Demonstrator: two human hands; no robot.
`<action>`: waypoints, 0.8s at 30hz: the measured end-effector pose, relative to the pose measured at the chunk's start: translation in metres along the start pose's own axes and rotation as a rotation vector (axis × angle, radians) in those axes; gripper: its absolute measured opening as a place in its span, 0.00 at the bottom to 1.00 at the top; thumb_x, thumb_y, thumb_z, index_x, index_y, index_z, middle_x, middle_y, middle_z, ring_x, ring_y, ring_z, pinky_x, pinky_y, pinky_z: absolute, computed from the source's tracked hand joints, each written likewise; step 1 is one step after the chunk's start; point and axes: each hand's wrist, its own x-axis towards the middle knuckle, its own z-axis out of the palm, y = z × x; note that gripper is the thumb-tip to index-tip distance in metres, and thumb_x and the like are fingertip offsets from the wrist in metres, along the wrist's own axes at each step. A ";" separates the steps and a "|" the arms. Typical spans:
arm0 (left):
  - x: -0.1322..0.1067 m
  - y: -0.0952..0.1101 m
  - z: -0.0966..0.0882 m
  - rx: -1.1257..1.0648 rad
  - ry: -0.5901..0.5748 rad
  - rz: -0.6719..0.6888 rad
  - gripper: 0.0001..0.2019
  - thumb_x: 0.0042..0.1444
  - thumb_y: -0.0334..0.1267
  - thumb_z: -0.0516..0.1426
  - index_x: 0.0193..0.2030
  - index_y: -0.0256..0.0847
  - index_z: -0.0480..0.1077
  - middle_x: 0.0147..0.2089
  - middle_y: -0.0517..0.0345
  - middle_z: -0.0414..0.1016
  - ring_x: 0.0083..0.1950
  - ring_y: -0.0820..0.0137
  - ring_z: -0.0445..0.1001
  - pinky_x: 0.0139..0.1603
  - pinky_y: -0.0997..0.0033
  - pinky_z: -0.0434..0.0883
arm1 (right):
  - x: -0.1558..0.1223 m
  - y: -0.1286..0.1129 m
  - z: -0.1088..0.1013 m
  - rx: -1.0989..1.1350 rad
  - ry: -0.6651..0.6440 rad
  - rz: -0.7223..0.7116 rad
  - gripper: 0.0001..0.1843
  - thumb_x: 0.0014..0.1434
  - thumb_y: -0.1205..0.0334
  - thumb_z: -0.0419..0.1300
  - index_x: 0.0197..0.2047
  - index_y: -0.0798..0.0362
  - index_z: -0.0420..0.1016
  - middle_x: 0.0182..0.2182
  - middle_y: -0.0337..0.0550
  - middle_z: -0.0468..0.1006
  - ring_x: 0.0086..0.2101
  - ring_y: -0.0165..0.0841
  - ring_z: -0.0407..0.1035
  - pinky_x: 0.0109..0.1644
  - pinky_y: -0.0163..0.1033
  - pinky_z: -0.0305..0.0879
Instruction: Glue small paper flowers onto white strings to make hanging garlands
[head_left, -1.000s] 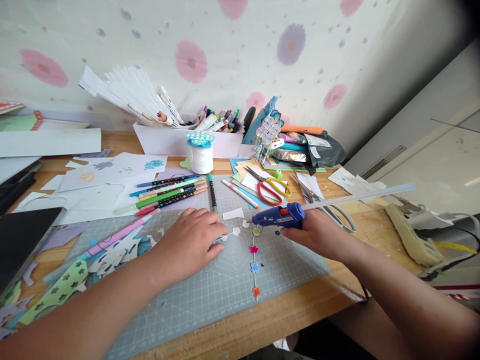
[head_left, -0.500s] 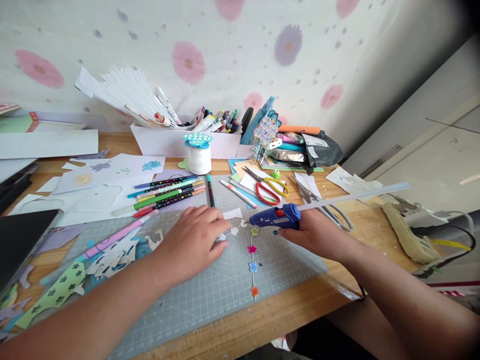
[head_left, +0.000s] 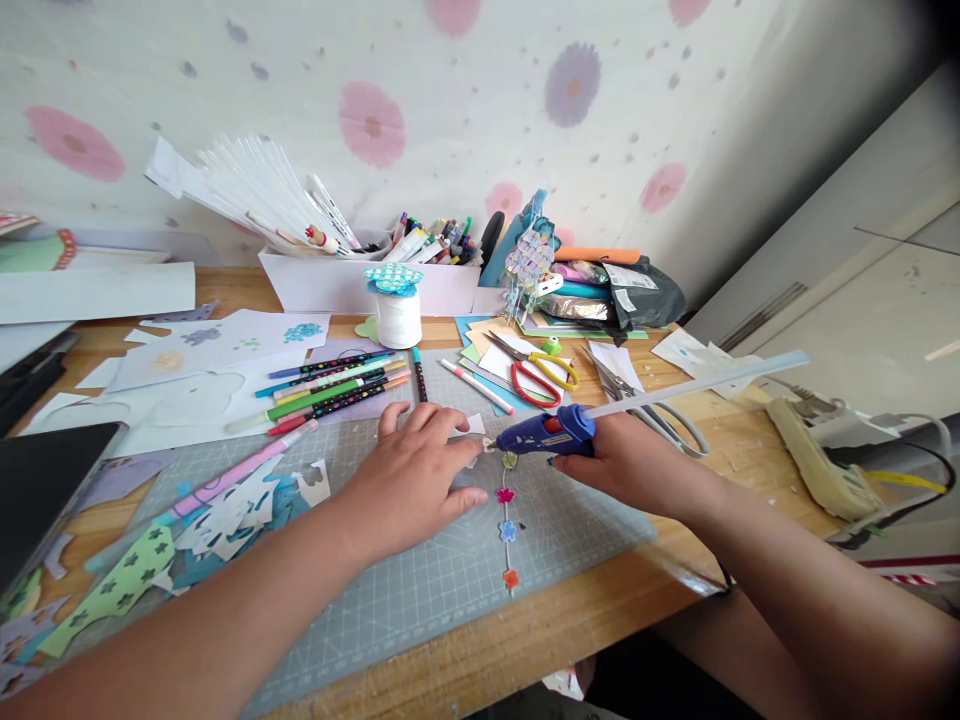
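Observation:
My right hand is wrapped round a blue hot glue gun, whose nozzle points left, close above a small white flower. A long clear glue stick sticks out of its back. My left hand lies over the cutting mat with fingers spread, its index fingertip near the white flower. A string with small flowers runs toward the table's front edge: a pale green flower, a magenta flower, a blue flower and an orange flower. My left fingers hide part of the string.
Under my hands is a grey cutting mat. Several markers and paper scraps lie to the left. Red-and-yellow scissors, grey-handled scissors and a thread spool are farther back. A power strip sits right.
My left hand has shifted right, and its fingers have spread apart over the string. The glue gun has moved very slightly left, its nozzle still near the white flower.

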 end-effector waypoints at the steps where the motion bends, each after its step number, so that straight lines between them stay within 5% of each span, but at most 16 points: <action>1: 0.000 0.000 0.000 0.000 0.000 0.000 0.16 0.54 0.49 0.60 0.49 0.51 0.73 0.54 0.51 0.69 0.57 0.54 0.63 0.57 0.41 0.51 | 0.000 0.000 -0.001 -0.010 -0.003 0.004 0.10 0.55 0.61 0.57 0.38 0.50 0.78 0.30 0.43 0.79 0.30 0.35 0.70 0.34 0.36 0.62; 12: -0.001 0.006 -0.001 0.064 0.028 0.009 0.15 0.55 0.51 0.58 0.47 0.49 0.74 0.57 0.50 0.68 0.60 0.52 0.60 0.59 0.35 0.45 | 0.005 0.000 -0.010 -0.132 -0.042 0.044 0.07 0.53 0.59 0.56 0.28 0.52 0.71 0.23 0.40 0.72 0.24 0.30 0.62 0.28 0.36 0.55; 24: -0.004 0.004 -0.001 -0.005 0.034 -0.009 0.16 0.55 0.47 0.59 0.50 0.51 0.73 0.54 0.51 0.69 0.59 0.52 0.61 0.61 0.33 0.41 | -0.016 0.023 -0.033 0.330 0.198 0.033 0.09 0.52 0.55 0.58 0.29 0.53 0.70 0.20 0.35 0.65 0.23 0.28 0.59 0.25 0.34 0.56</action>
